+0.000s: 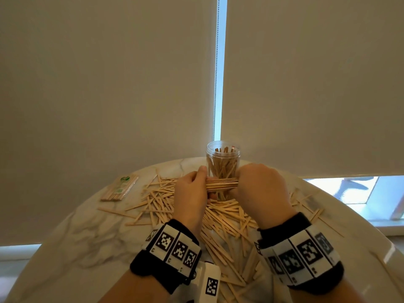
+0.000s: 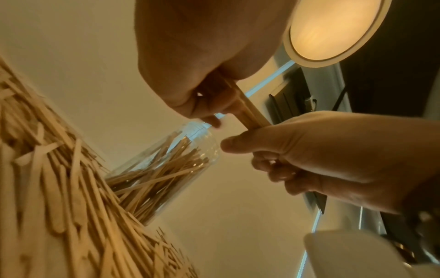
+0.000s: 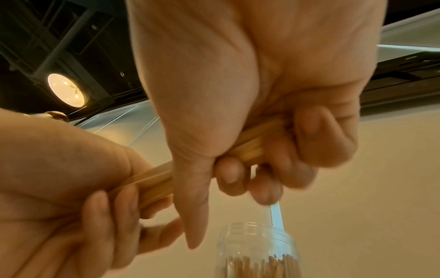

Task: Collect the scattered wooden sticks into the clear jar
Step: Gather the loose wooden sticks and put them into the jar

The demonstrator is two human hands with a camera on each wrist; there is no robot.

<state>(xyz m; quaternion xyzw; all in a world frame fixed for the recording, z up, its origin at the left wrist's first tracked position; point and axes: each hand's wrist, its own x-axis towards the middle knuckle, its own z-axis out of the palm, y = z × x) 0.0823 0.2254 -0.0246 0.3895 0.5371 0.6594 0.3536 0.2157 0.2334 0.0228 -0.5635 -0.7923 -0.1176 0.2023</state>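
gripping one stick bundle (image 1: 222, 184) between both hands (image 1: 260, 189), over stick-strewn marble table (image 1: 87, 243) by drawn blinds (image 1: 98, 84)

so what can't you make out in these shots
- Bundle of sticks: both ends hidden inside the left hand and right hand, head view.
- Jar base: behind the bundle, head view; cut off by the bottom edge, right wrist view.
- Packet print: too small.
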